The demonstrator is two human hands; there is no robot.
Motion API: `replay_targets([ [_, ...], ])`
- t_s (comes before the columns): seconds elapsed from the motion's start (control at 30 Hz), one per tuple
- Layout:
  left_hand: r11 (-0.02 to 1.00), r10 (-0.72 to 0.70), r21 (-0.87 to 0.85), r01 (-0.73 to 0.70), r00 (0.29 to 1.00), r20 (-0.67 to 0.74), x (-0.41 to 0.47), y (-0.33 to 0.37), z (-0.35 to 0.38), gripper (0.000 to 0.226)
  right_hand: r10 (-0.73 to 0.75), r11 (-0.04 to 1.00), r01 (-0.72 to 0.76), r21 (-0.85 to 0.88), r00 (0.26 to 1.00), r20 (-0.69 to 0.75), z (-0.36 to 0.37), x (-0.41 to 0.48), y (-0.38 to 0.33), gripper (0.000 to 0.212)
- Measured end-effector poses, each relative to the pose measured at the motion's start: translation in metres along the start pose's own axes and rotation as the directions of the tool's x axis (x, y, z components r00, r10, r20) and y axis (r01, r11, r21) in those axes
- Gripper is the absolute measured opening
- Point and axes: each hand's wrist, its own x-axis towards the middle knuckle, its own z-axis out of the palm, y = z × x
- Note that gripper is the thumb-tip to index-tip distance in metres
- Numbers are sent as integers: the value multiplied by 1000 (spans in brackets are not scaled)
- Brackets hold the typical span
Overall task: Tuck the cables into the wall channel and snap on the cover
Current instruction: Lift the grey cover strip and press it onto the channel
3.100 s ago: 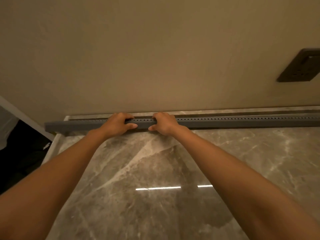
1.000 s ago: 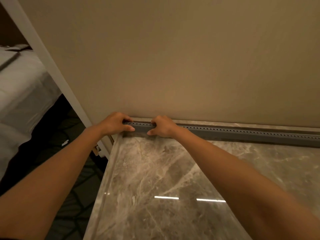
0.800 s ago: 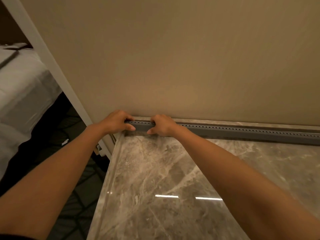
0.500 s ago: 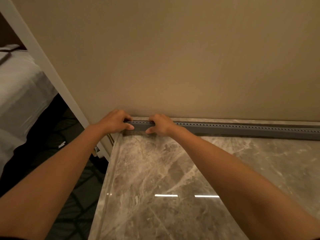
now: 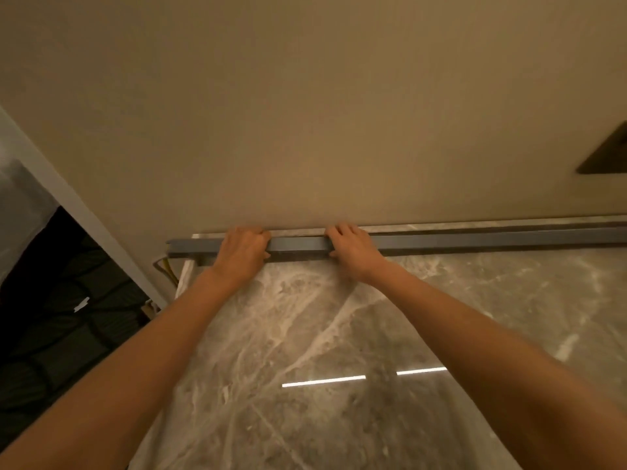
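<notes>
Head view: both hands, left [image 5: 241,253] and right [image 5: 353,250], grip the channel [image 5: 475,237] (grey).

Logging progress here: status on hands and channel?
Left hand, right hand gripping grey channel at wall base. Cables showing past left end. Nothing blocking.

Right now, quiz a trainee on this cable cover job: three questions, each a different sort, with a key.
1. True or false: both hands grip the grey cover.
2. What pokes out beyond the strip's left end? A) wires B) a screwdriver C) a plug
3. Fill in: the strip runs along the foot of the ____, at the back of the marble counter.

Key:
1. True: the left hand and the right hand both wrap it, set apart from each other.
2. A: wires, one of them yellowish.
3. wall.
</notes>
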Motion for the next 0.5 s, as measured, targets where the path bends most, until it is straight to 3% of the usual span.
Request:
replay_targets([
  [0.2, 993, -115, 46, 107, 962, 249, 20, 23, -19, 27, -48, 998, 42, 53, 992, 113, -5, -6, 26, 39],
  [0.3, 991, -134, 25, 132, 969, 205, 24, 53, -18, 27, -40, 997, 34, 65, 995, 92, -10, -20, 55, 39],
  [0.5, 991, -51, -125, 51, 999, 4, 37, 153, 0, 38, 160, 985, -161, 66, 987, 17, -17, -66, 169, 33],
])
